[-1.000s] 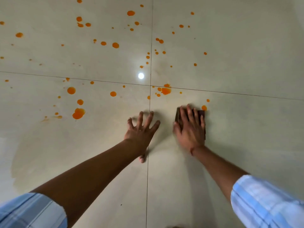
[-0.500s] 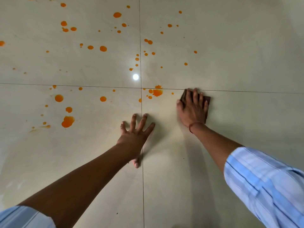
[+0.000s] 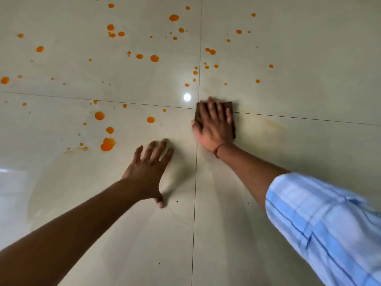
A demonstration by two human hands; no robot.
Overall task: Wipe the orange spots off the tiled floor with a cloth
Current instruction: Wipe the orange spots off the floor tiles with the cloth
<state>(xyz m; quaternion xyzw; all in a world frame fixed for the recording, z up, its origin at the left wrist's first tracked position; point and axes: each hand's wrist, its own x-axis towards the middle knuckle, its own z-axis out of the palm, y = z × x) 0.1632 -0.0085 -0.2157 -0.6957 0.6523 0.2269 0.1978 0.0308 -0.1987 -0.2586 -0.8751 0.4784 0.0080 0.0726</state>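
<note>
Down on the tiled floor (image 3: pixel 309 58), presses a dark cloth (image 3: pixel 226 105) flat with the right hand (image 3: pixel 213 129), fingers straight and close together on top, right where the tile lines cross. Leans on the left hand (image 3: pixel 147 172) just beside it, fingers spread wide, holding nothing. Sees many orange spots (image 3: pixel 107 144) up and to the left.

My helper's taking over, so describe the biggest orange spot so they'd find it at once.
Start where the four tiles meet, by the right hand pressing the dark cloth. On the near left tile, left of the flat left hand, lies the biggest orange spot: a lopsided blotch, larger than the round drops nearby.
</note>
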